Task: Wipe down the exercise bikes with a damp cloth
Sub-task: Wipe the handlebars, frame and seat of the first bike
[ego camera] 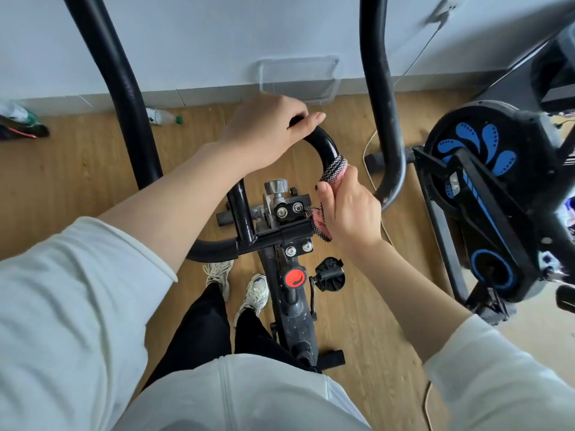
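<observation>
While gripping handlebar (323, 144) at its far bend with left hand (267, 129) fingers curled, holds cloth (333, 169) in right hand (348, 213) fingers, looped over handlebar's right curve, long axis near-to-far, far end on handlebar.

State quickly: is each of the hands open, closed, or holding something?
Left hand: closed, gripping the handlebar.
Right hand: closed, holding the cloth against the handlebar.

Soft, even daylight, faint shadows, sharp centre, strong wide-angle bending and slight blur at edges.
</observation>
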